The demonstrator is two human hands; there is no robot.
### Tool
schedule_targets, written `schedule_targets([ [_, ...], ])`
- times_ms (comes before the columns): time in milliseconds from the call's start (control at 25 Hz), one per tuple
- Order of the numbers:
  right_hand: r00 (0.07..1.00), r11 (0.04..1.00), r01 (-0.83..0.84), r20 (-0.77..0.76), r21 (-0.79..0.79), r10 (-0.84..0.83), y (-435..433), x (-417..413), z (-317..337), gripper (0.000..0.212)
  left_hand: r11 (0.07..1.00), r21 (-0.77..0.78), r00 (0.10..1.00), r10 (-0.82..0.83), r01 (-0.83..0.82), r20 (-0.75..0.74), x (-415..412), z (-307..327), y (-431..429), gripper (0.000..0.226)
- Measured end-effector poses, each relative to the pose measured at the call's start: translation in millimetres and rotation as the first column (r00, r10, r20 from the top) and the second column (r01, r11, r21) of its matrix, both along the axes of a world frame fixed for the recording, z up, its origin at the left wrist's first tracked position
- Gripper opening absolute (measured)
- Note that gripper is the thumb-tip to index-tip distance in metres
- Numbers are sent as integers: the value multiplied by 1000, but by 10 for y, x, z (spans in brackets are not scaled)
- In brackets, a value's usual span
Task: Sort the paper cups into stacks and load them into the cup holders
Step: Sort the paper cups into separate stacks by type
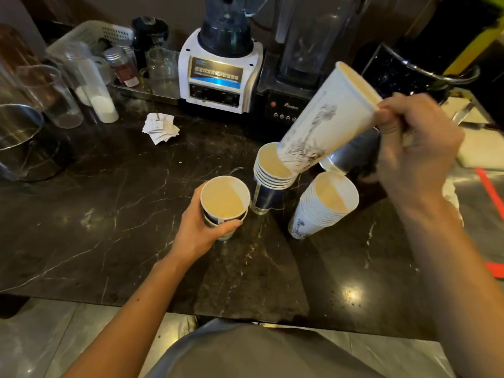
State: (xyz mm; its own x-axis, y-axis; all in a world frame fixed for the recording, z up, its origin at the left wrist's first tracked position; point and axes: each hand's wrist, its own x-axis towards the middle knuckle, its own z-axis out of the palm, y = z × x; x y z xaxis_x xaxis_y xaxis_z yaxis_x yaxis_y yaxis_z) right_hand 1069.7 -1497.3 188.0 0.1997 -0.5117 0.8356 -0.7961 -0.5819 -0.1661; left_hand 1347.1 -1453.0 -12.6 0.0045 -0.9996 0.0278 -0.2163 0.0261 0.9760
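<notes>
My left hand [203, 227] grips a short stack of blue paper cups [225, 204] standing on the dark marble counter [109, 214]. My right hand [417, 148] pinches the rim of a tall white cup with a drawn figure [324, 121], tilted in the air, its base just over a stack of several blue cups [270, 181]. To the right stands a stack of several white printed cups [324, 205]. Behind the tilted cup lies a dark cup on its side [351, 154], partly hidden.
At the counter's back stand a white blender [221, 75] and a black blender [300, 77]. Clear tumblers [68, 85], a metal pot [21, 143] and a white basket [90, 34] crowd the left. Folded receipts [161, 128] lie in the middle. A black container [409, 69] is at right.
</notes>
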Motion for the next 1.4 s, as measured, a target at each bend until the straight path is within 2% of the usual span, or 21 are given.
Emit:
schedule_targets([
  [200, 985, 994, 107, -137, -11, -107, 174, -486, -26, 21, 1000, 5, 1000, 10, -10, 13, 15, -17, -6, 89],
  [280, 978, 992, 106, -187, 71, -91, 264, -576, -166, 16, 1000, 14, 1000, 16, -17, 23, 15, -10, -9, 88],
  [360, 955, 967, 111, -292, 231, -40, 312, -605, -336, 13, 1000, 27, 1000, 13, -14, 26, 20, -23, -15, 90],
  [400, 927, 916, 128, -375, 380, 26, 319, -579, -424, 13, 999, 35, 1000, 15, -15, 26, 33, -32, -18, 92],
  [440, 888, 814, 177, -446, 554, 111, 338, -538, -511, 14, 999, 47, 1000, 14, -16, 27, 45, -42, -17, 94],
  [480, 856, 697, 246, -488, 674, 169, 360, -510, -594, 18, 998, 66, 1000, 7, -9, 25, 50, -51, -22, 95],
  [520, 844, 639, 290, -505, 712, 179, 368, -466, -654, 27, 996, 87, 1000, 1, -3, 25, 58, -58, -15, 94],
  [560, 859, 657, 281, -489, 700, 154, 374, -395, -660, 35, 994, 108, 1000, -13, 10, 28, 58, -63, -7, 91],
  [600, 887, 719, 212, -439, 662, 143, 380, -281, -640, 41, 991, 130, 999, -28, 24, 33, 58, -63, 11, 88],
  [680, 893, 820, 27, -383, 571, 237, 335, 23, -654, 43, 988, 147, 998, -56, 50, 32, 53, -76, 38, 87],
  [720, 861, 820, -80, -375, 567, 343, 303, 216, -678, 43, 987, 147, 998, -63, 58, 28, 46, -88, 47, 88],
  [760, 807, 775, -145, -379, 615, 452, 273, 429, -726, 43, 988, 146, 998, -59, 55, 27, 48, -96, 61, 88],
  [840, 682, 654, -101, -426, 749, 594, 217, 797, -851, 40, 991, 121, 998, -62, 58, 30, 47, -121, 69, 87],
  [920, 586, 642, 7, -523, 767, 619, 192, 982, -920, 29, 991, 121, 997, -66, 61, 37, 30, -140, 64, 86],
  [960, 585, 669, -24, -532, 743, 612, 186, 1022, -886, 24, 990, 127, 997, -60, 55, 39, 49, -135, 65, 87],
  [1000, 637, 708, -109, -497, 698, 589, 171, 997, -808, 18, 989, 135, 997, -63, 57, 36, 47, -143, 59, 89],
  [1080, 820, 834, -337, -299, 437, 488, 85, 872, -498, 12, 987, 145, 995, -82, 73, 53, 44, -160, 47, 96],
  [1120, 886, 884, -364, -183, 293, 425, 22, 766, -301, 11, 987, 142, 994, -88, 79, 65, 36, -172, 43, 99],
  [1200, 944, 941, -307, -77, 144, 320, -105, 529, 87, 10, 990, 121, 993, -85, 75, 82, 27, -182, 38, 99],
  [1280, 965, 964, -233, -88, 129, 245, -211, 328, 276, 16, 991, 117, 993, -73, 62, 92, 20, -193, 37, 99],
  [1400, 961, 950, -111, -211, 292, 177, -254, 215, 6, 17, 993, 110, 995, -49, 39, 88, 14, -187, 58, 99],
])
